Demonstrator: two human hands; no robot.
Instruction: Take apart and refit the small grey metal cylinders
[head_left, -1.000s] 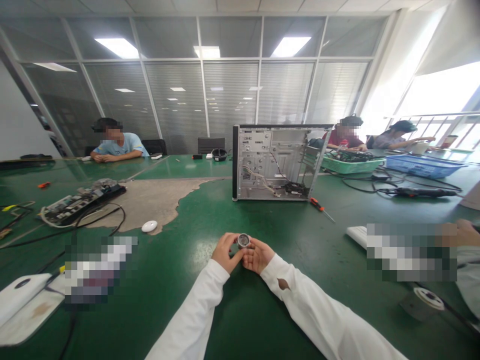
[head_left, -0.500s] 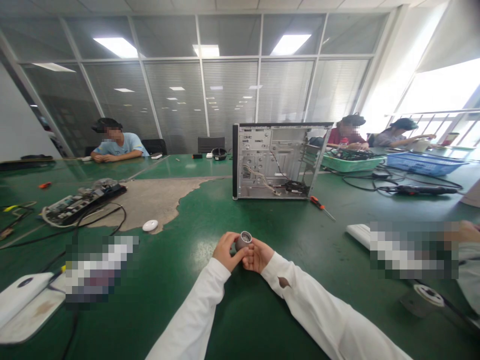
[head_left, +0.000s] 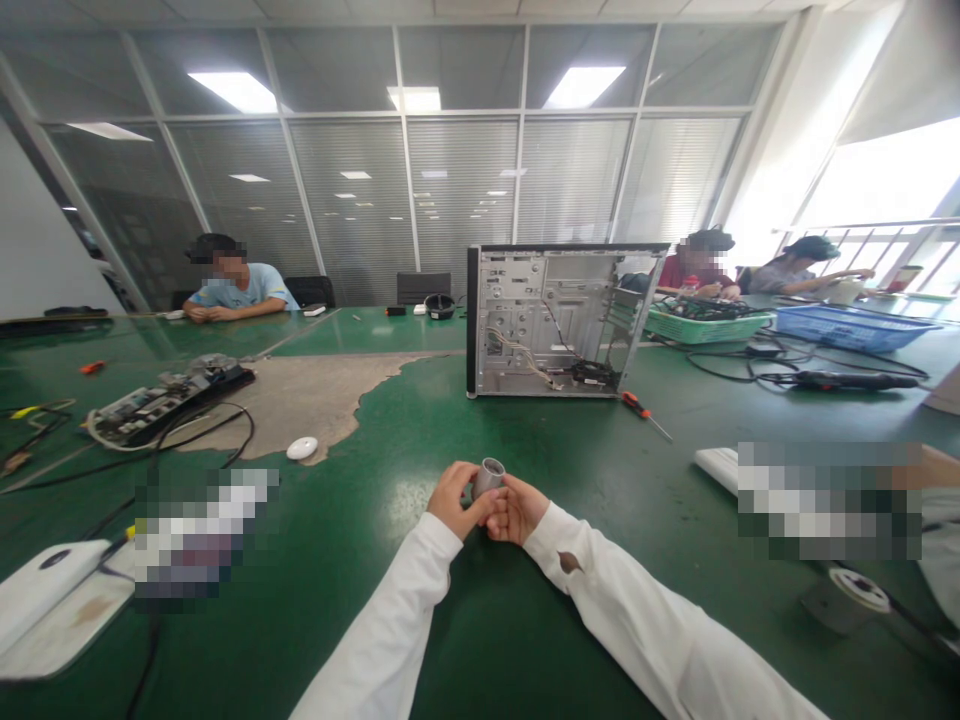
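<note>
Both hands meet over the green table around a small grey cylinder (head_left: 489,480) with a round, hollow-looking opening facing up. My left hand (head_left: 451,500) grips it from the left, thumb across the front and fingers behind. My right hand (head_left: 516,512) is closed against its right side and lower part, fingers curled. The cylinder's underside is hidden by the fingers, and the inside is too small to make out. Beyond the hands stands an open computer case (head_left: 555,320), with an orange-handled screwdriver (head_left: 637,405) by its lower right corner.
A white round lid-like piece (head_left: 302,449) and a long circuit assembly (head_left: 172,400) lie left. Green (head_left: 705,328) and blue baskets (head_left: 855,328) stand at back right. Cables (head_left: 735,365) trail nearby. A larger cylinder (head_left: 844,600) sits at right. Several people sit around the table.
The cylinder has tilted slightly in my fingers, so more of its side shows and its opening looks narrower. Both hands stay almost in place around it.
</note>
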